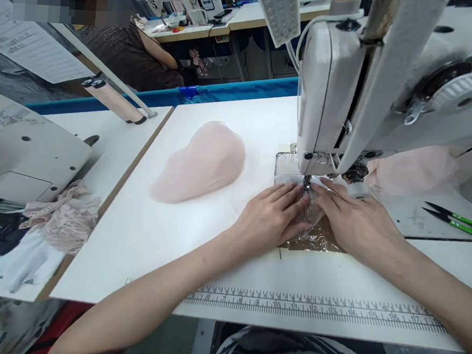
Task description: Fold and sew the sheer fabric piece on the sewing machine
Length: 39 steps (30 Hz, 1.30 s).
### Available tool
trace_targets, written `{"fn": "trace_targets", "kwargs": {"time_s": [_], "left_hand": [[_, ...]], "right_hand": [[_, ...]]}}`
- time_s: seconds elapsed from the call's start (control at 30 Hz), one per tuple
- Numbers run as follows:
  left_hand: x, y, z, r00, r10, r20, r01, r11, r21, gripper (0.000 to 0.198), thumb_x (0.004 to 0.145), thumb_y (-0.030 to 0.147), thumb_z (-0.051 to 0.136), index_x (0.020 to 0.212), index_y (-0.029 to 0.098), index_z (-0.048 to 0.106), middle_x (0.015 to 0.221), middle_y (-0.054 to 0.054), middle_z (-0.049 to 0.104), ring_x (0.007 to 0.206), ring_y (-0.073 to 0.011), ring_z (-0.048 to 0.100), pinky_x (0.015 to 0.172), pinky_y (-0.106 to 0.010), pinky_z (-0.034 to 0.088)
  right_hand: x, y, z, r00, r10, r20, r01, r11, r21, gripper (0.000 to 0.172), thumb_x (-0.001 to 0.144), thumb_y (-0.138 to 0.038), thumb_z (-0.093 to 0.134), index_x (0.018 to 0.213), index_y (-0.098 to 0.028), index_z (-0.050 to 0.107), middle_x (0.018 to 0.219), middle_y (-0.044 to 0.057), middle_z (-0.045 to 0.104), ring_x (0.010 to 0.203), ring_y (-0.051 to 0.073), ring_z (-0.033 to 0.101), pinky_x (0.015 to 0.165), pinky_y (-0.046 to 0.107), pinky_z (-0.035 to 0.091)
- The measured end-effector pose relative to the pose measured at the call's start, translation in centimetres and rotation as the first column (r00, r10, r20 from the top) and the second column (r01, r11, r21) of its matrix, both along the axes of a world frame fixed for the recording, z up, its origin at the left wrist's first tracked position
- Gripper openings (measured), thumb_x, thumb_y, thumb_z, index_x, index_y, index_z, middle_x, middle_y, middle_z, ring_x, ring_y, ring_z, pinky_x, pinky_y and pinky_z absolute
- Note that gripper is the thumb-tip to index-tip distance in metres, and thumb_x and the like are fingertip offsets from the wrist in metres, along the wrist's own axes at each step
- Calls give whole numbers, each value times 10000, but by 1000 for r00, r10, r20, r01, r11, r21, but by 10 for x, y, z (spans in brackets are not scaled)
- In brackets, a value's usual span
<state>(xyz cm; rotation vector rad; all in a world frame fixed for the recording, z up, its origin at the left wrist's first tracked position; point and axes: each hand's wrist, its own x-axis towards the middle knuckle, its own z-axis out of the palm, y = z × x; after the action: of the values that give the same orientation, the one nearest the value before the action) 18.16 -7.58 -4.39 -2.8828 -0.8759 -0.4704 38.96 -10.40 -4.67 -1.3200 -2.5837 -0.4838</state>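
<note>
Under the presser foot point(307, 182) of a white sewing machine point(326, 91) lies a thin, see-through pale piece of fabric point(314, 221). My left hand point(266, 211) rests flat on its left side, fingers stretched toward the needle, thumb apart. From the right, my right hand point(364, 221) lies over the other edge with its fingers extended and fingertips close to the foot; its thumb is mostly hidden. Both hands touch the fabric and press it to the machine bed. A sheer pink fabric piece point(204, 164) lies flat on the white table, left of my left hand.
Green-handled thread snips point(459, 219) and more pink fabric point(418, 171) are at right. A printed ruler point(316, 307) runs along the front edge. Left stand a second machine point(23, 146) and a bundle of pale strips point(69, 216). A person point(127, 56) sits beyond the table.
</note>
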Motion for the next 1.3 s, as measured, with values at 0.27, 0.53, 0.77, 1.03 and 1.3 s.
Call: {"fn": "trace_targets", "kwargs": {"time_s": [0.27, 0.53, 0.77, 1.03, 1.3], "left_hand": [[5, -5, 0, 996, 69, -55, -68, 997, 32, 525, 953, 503, 399, 1251, 107, 573, 1278, -139, 589, 1238, -249, 525, 1091, -420, 386], [5, -6, -1, 996, 75, -40, -73, 997, 38, 524, 956, 502, 387, 1251, 110, 571, 1271, -138, 596, 1234, -241, 527, 1106, -431, 360], [5, -5, -3, 996, 81, -42, -80, 997, 23, 532, 959, 505, 375, 1272, 111, 547, 1296, -138, 577, 1258, -236, 503, 1119, -438, 336], [-3, -7, 0, 996, -41, 77, 35, 997, 75, 561, 892, 593, 452, 1155, 123, 608, 1172, -119, 658, 1149, -245, 587, 1076, -443, 398], [-9, -10, 4, 981, -184, 61, 172, 971, 164, 175, 954, 180, 440, 929, 137, 608, 1015, -61, 714, 942, -153, 674, 885, -308, 549]], "right_hand": [[0, 0, 1, 1000, -8, 20, 8, 1000, 2, 524, 771, -6, 423, 1293, -9, 468, 1115, 146, 684, 989, 224, 634, 1040, 421, 351], [-3, 0, -2, 1000, -12, 11, 12, 1000, 17, 532, 751, -19, 440, 1281, -8, 486, 1128, 158, 677, 906, 222, 656, 1008, 417, 374], [-1, 0, -2, 1000, 18, -10, -17, 997, 78, 514, 762, -43, 440, 1270, 13, 491, 1088, 167, 690, 904, 241, 652, 968, 427, 386], [-3, -5, 2, 971, 174, -163, -150, 977, 151, 218, 847, -65, 503, 967, -148, 664, 1021, 51, 721, 936, 197, 635, 906, 368, 419], [-2, -5, 1, 940, 284, -191, -248, 949, 193, 167, 844, -72, 577, 953, -147, 679, 984, 26, 729, 926, 173, 643, 797, 322, 453]]}}
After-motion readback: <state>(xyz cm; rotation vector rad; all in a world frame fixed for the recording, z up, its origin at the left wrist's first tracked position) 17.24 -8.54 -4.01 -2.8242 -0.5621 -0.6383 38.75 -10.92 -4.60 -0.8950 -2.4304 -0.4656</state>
